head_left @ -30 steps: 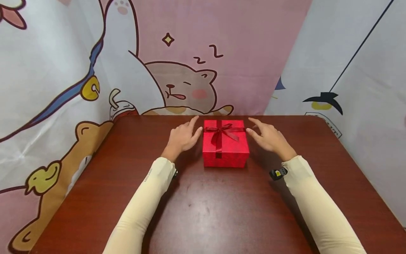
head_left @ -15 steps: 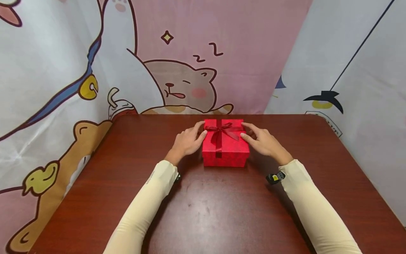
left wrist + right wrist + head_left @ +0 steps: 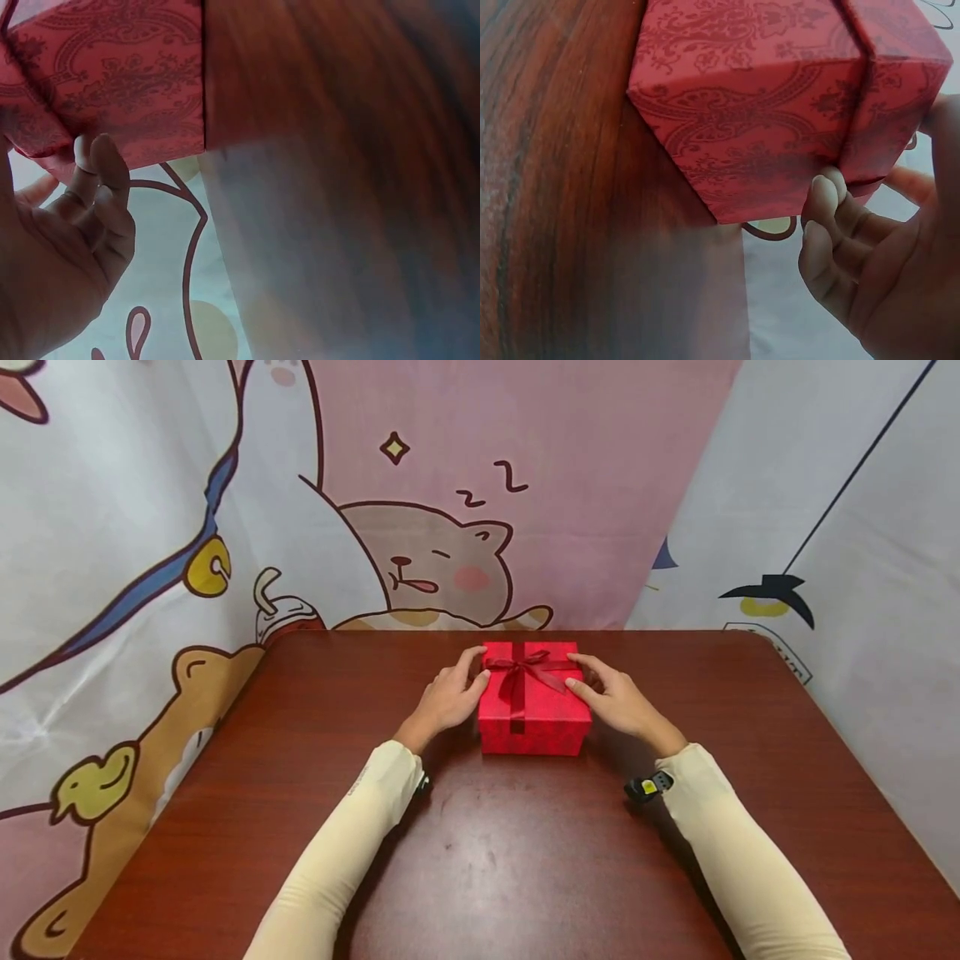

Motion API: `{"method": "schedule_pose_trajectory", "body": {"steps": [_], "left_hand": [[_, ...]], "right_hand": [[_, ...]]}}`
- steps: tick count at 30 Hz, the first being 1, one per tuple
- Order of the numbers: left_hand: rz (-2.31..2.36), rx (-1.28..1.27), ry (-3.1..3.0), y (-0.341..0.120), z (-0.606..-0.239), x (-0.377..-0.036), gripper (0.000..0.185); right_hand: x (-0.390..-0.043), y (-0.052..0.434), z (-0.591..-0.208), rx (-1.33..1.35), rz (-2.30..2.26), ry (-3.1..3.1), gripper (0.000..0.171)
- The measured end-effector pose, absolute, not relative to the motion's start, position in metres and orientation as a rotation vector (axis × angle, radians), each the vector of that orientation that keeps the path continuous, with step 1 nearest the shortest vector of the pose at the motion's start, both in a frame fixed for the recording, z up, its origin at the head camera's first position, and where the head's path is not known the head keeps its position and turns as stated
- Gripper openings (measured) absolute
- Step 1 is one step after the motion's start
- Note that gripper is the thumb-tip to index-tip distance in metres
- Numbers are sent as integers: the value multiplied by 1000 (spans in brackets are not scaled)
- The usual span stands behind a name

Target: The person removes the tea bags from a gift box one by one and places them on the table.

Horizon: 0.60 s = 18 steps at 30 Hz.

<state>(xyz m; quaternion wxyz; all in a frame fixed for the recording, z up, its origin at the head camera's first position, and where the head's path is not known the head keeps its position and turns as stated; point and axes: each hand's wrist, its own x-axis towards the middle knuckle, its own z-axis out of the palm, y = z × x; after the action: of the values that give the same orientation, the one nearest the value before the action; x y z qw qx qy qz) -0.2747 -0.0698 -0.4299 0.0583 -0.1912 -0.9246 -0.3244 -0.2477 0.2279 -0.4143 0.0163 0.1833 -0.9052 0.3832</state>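
A red patterned gift box (image 3: 534,714) with a dark red ribbon bow (image 3: 525,670) stands on the brown wooden table (image 3: 525,860) near its far edge. My left hand (image 3: 454,691) holds the box's left side, thumb on the lid's top edge and fingers curled against the side. My right hand (image 3: 604,695) holds the right side the same way. The left wrist view shows the curled fingers (image 3: 101,187) touching the box (image 3: 112,82) wall. In the right wrist view the fingers (image 3: 825,217) press the lid edge of the box (image 3: 780,97).
A cartoon-printed cloth backdrop (image 3: 420,527) hangs behind and to both sides of the table. A small black and yellow device (image 3: 647,787) sits at my right wrist. Bare tabletop lies in front of the box.
Both hands moved inward from beside the box and closed on its two sides. The box has stayed in place.
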Motion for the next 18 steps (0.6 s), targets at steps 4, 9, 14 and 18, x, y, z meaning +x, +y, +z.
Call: {"method": "schedule_pose_trajectory", "body": {"steps": [4,9,14,18], "left_hand": [[-1019,-575,-2792,-72,-430,-273,47],[-1023,-581,-2788,-72,-424,-273,48],[-1031,-599,-2790,-72,-413,-276,48],[-1078,-611,-2761,-73,-399,-278,47]], "right_hand": [[-247,226,-413,551,1206,-2831,57],[-246,225,-408,518,1220,-2829,56],[-247,225,-397,491,1216,-2816,54],[-246,224,-383,484,1182,-2819,55]]}}
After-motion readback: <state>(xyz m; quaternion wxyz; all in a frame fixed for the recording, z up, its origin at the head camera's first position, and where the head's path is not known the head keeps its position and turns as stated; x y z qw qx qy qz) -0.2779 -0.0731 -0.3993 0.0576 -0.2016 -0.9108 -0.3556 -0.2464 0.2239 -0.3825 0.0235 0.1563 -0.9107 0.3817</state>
